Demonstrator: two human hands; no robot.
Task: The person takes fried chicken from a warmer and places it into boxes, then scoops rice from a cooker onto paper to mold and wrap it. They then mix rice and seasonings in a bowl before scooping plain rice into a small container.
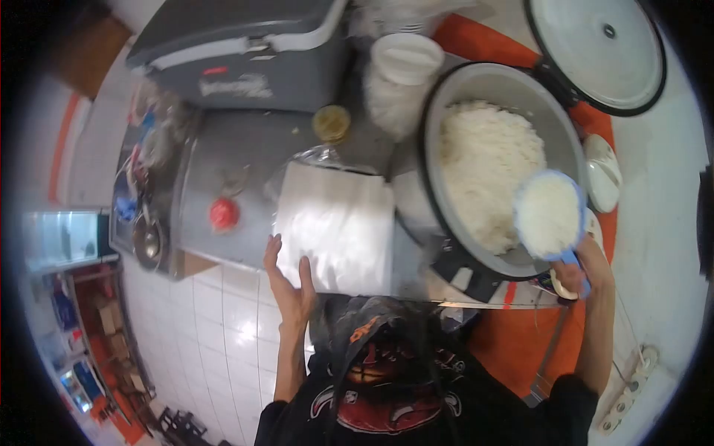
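My right hand (579, 271) grips the handle of a blue scoop (570, 258) heaped with white rice, held over the right rim of a large round rice cooker (439, 189). More white rice (487, 167) fills much of the pot. At the counter's front edge, my left hand (291, 286) has its fingers apart beside the lower left corner of a stack of white paper sheets (335, 230). Whether its fingertips touch the paper, I cannot tell.
A grey cooler box (245, 82) stands at the back left. Behind the paper are a small jar (331, 123) and a white-lidded tub (405, 59). A red object (223, 214) lies to the left. The cooker's open lid (602, 44) is at the back right.
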